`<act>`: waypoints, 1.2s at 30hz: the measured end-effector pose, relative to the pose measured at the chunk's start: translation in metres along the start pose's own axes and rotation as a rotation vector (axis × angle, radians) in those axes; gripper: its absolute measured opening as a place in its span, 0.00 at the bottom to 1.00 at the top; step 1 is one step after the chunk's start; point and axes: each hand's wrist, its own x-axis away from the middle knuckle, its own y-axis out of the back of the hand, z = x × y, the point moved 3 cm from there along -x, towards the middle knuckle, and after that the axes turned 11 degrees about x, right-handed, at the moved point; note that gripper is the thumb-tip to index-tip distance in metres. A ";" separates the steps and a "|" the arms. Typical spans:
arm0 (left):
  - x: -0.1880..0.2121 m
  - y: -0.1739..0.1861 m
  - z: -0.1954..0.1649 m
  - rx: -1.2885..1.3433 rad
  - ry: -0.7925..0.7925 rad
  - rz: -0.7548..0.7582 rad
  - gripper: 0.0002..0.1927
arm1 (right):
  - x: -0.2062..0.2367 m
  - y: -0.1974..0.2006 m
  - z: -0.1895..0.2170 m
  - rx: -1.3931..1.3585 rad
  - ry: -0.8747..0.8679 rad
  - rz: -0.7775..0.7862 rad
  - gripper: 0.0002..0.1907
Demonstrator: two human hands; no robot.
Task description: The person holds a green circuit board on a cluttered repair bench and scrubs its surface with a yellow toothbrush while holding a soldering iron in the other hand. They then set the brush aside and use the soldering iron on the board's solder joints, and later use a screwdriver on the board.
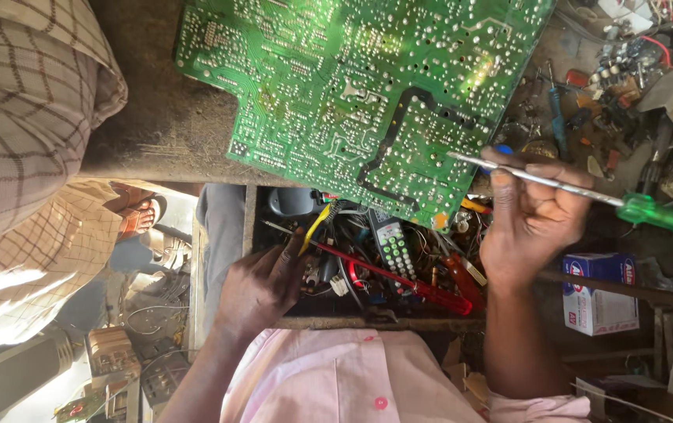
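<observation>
My right hand [528, 215]: gripping a green-handled screwdriver [587, 192], tip at 9 o'clock by the circuit board [352, 86].
My left hand [262, 286]: in the drawer [368, 321], fingers curled on a red screwdriver [387, 276].

Open drawer [368, 317] crowded: a red-handled screwdriver [383, 276] lies diagonally across it over a remote control [393, 249], wires and small tools, leaving no clear pocket beside the left hand [262, 286]. The green circuit board [352, 86] overhangs the drawer's far edge, closing access from above there. Bench right of the board is littered with small parts [610, 70]; bare bench [156, 110] lies left of it.
</observation>
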 end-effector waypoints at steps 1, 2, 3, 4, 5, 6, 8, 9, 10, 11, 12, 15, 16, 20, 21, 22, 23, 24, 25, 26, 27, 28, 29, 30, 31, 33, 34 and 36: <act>-0.001 0.000 0.001 -0.007 -0.002 -0.003 0.24 | -0.001 -0.003 0.001 0.003 -0.007 0.008 0.14; 0.000 0.000 0.001 -0.003 0.001 0.000 0.24 | -0.001 -0.005 0.001 0.006 -0.014 0.016 0.14; 0.000 0.000 0.002 0.001 0.006 0.003 0.24 | -0.001 -0.007 0.001 0.008 -0.031 0.018 0.15; 0.000 -0.001 0.002 0.007 0.010 0.007 0.24 | 0.000 -0.008 0.000 0.010 -0.049 0.019 0.15; 0.000 -0.001 0.003 0.004 0.012 0.007 0.24 | 0.000 -0.009 0.000 0.015 -0.043 0.028 0.15; 0.001 -0.001 0.003 0.001 0.014 0.007 0.24 | 0.001 -0.010 0.001 0.020 -0.038 0.036 0.14; 0.002 -0.002 0.003 0.006 0.024 0.012 0.24 | 0.002 -0.011 0.001 0.027 -0.032 0.050 0.14; 0.002 -0.003 0.004 0.012 0.029 0.013 0.24 | 0.002 -0.012 0.001 0.028 -0.028 0.055 0.15; 0.002 -0.003 0.004 0.017 0.034 0.014 0.24 | 0.002 -0.013 0.001 0.028 -0.024 0.060 0.15; 0.002 -0.004 0.004 0.004 0.039 0.024 0.24 | 0.002 -0.013 0.001 0.027 -0.018 0.061 0.15; 0.001 -0.004 0.005 -0.012 0.040 0.030 0.24 | 0.001 -0.013 0.001 0.024 -0.008 0.060 0.14; 0.001 -0.003 0.005 -0.018 0.039 0.027 0.24 | 0.000 -0.014 0.001 0.000 0.001 0.065 0.15; 0.001 -0.003 0.005 -0.012 0.037 0.024 0.24 | 0.000 -0.013 0.001 -0.009 0.000 0.067 0.15; 0.001 -0.003 0.004 -0.009 0.028 0.013 0.24 | 0.000 -0.010 0.001 -0.015 0.002 0.092 0.16; 0.001 -0.002 0.004 -0.011 0.026 0.014 0.24 | 0.000 -0.009 0.001 -0.018 0.008 0.102 0.16; 0.000 -0.002 0.004 -0.013 0.023 0.014 0.24 | 0.000 -0.009 0.001 -0.022 0.014 0.112 0.17; 0.000 -0.002 0.003 -0.010 0.020 0.012 0.24 | -0.001 -0.008 0.000 -0.023 0.008 0.100 0.17; 0.000 -0.001 0.003 -0.006 0.019 0.010 0.24 | -0.001 -0.007 -0.001 -0.025 0.000 0.088 0.16; 0.000 -0.001 0.003 -0.003 0.016 0.007 0.24 | -0.002 -0.006 -0.002 -0.026 -0.006 0.076 0.16; -0.001 -0.001 0.003 -0.005 0.023 0.012 0.24 | -0.002 -0.006 -0.002 -0.015 -0.011 0.068 0.16; -0.001 -0.001 0.003 -0.006 0.030 0.018 0.24 | -0.002 -0.006 -0.003 -0.003 -0.018 0.061 0.16; -0.001 -0.001 0.003 -0.008 0.037 0.025 0.24 | -0.002 -0.006 -0.004 0.009 -0.025 0.054 0.16; -0.001 -0.002 0.003 -0.010 0.039 0.027 0.24 | -0.001 -0.006 -0.005 -0.001 -0.028 0.058 0.15; -0.001 -0.002 0.003 -0.012 0.040 0.028 0.24 | 0.000 -0.007 -0.005 -0.012 -0.030 0.063 0.15; -0.001 -0.002 0.003 -0.015 0.042 0.029 0.24 | 0.001 -0.007 -0.006 -0.014 -0.032 0.064 0.14; 0.000 -0.002 0.003 -0.013 0.044 0.028 0.24 | 0.003 -0.008 -0.007 -0.013 -0.037 0.061 0.14; 0.000 -0.002 0.003 -0.014 0.044 0.027 0.24 | 0.004 -0.008 -0.007 -0.007 -0.039 0.053 0.14; 0.001 -0.003 0.004 -0.019 0.050 0.037 0.24 | 0.005 -0.007 -0.009 0.007 -0.047 0.034 0.14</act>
